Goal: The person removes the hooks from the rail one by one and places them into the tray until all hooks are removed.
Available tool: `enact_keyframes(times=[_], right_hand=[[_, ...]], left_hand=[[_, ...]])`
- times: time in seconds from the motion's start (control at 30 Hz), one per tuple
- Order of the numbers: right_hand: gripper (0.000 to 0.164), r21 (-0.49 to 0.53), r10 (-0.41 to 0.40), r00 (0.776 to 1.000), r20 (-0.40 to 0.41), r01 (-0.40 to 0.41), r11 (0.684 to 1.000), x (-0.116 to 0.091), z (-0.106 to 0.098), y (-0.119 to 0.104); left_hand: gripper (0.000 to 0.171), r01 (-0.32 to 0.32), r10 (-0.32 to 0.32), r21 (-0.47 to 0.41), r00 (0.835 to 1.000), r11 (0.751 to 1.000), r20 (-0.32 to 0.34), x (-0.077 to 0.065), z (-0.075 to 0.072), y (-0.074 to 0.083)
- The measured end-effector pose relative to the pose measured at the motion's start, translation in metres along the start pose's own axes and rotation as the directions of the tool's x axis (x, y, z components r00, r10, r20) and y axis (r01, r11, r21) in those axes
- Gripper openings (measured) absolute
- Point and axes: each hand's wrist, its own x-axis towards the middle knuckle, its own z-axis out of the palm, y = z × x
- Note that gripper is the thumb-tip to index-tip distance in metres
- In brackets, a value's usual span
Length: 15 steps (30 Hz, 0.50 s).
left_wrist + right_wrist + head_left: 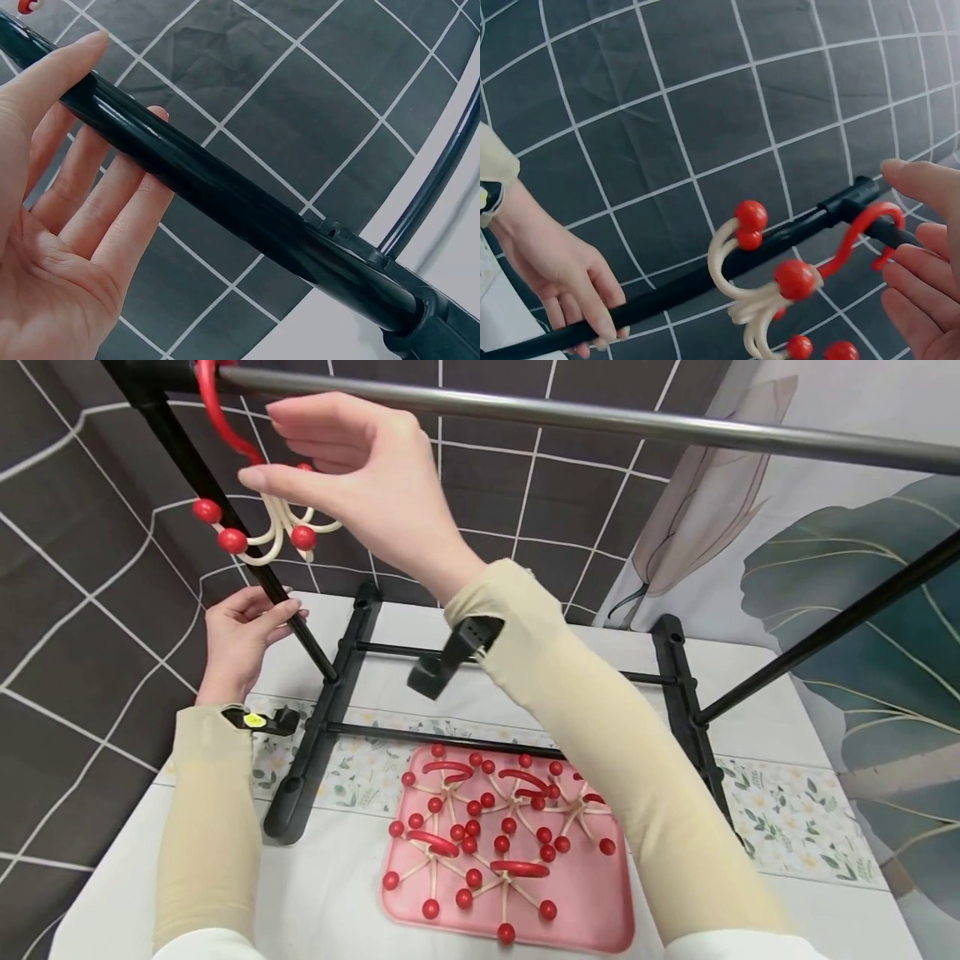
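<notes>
A multi-arm hanging hook with a red hook top (225, 431) and cream curved arms tipped with red balls (303, 537) hangs at the left end of a metal rail (600, 420). Beside it is my right hand (375, 485), thumb and fingers spread apart with nothing between them. In the right wrist view the right fingers (922, 289) are close to the red hook; whether they touch it I cannot tell. Lower down, my left hand (240, 639) holds the slanted black pole (262, 572), its thumb and fingers around it in the left wrist view.
On the white table a pink tray (592, 902) carries several similar red-and-cream hooks. Black base feet (318, 752) and crossbars of the rack stand behind and beside it. A dark tiled-pattern backdrop (487, 477) is close behind; a leaf-patterned curtain (862, 593) hangs at right.
</notes>
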Motion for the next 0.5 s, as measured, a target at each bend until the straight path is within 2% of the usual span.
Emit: enact_keyframes(times=[0.2, 0.5], right_hand=[[0.046, -0.130, 0.056, 0.998, -0.033, -0.060, 0.990, 0.018, 0.020, 0.008], [0.033, -0.257, 0.046, 0.996, -0.080, -0.065, 0.964, 0.029, 0.036, 0.014]], left_hand=[[0.022, -0.017, 0.017, -0.012, 1.000, 1.000, 0.003, 0.000, 0.002, -0.002], [0.022, -0.018, 0.018, -0.034, 1.000, 0.999, 0.000, -0.001, 0.001, -0.002]])
